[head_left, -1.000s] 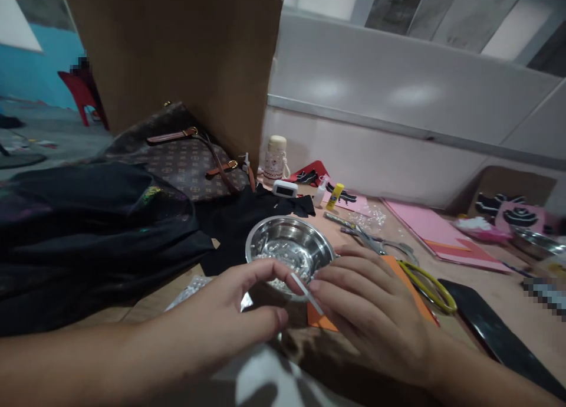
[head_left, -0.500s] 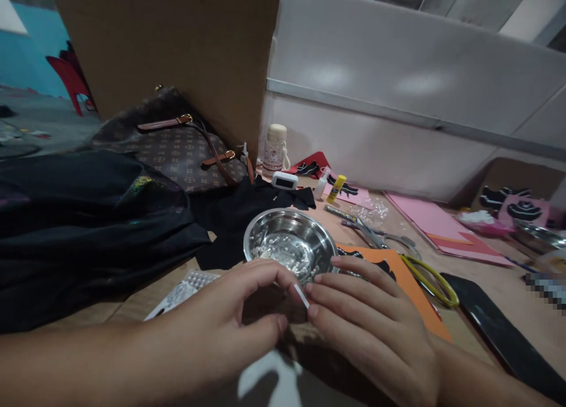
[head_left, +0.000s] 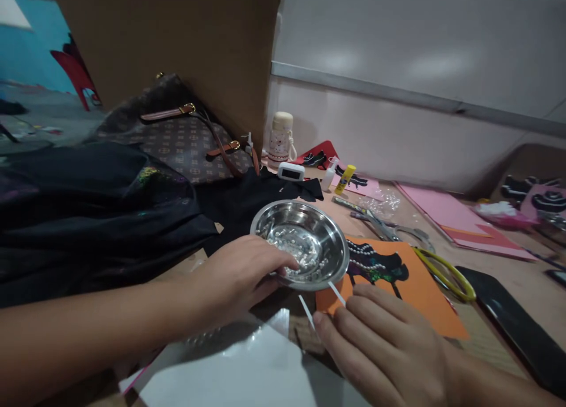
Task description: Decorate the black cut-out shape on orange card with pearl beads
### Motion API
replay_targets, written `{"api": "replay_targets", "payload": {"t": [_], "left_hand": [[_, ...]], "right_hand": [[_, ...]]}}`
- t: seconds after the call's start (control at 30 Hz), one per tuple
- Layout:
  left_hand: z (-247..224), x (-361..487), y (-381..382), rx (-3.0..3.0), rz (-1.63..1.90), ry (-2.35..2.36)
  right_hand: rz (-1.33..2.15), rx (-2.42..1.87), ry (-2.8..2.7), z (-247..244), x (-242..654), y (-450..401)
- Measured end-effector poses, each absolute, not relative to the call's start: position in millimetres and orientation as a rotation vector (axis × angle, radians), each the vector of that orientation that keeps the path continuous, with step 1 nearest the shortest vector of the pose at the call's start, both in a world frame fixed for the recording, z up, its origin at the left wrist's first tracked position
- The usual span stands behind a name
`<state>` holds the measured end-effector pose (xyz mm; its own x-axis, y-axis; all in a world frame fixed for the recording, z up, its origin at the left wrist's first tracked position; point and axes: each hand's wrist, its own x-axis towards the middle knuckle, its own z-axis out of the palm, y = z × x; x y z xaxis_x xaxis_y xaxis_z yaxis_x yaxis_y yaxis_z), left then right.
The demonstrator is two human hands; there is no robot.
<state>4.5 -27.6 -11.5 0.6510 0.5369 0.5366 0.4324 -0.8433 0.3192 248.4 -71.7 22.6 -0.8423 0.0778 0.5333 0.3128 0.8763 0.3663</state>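
Observation:
A shiny metal bowl [head_left: 329,221] holds loose clear and silvery bits, which look like beads or rhinestones. My left hand [head_left: 250,268] is at the bowl's near left rim. Its forefinger reaches over the rim to the inside, while lower fingers bend under the outside. To the right of the bowl's front, my right hand [head_left: 389,342] is closed, with two narrow white strips [head_left: 306,311] sticking out between its fingers. Below both hands lies a white sheet [head_left: 247,371], with clear plastic at its upper edge. An orange card [head_left: 424,304] bears a black shape trimmed with beads.
A yellow-handled tool [head_left: 451,283], scissors [head_left: 384,227] and a black phone-like slab [head_left: 508,324] lie to the right. Behind the bowl stand a glue stick [head_left: 345,180], a small bottle [head_left: 328,177] and a flask [head_left: 281,138]. Dark cloth [head_left: 97,218] and a handbag [head_left: 177,147] fill the left.
My hands have moved apart. My left hand has gone to the bowl's rim; my right hand has drawn back lower, curling its fingers. A second white strip and more of the orange card now show.

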Motion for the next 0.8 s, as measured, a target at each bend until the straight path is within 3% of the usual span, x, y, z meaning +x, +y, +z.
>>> {"api": "replay_targets", "payload": {"t": [0.8], "left_hand": [[-17,7,-31,2.809,0.984,0.604]], "right_hand": [[-0.653,-0.311,-2.626,23,250,-74]]}}
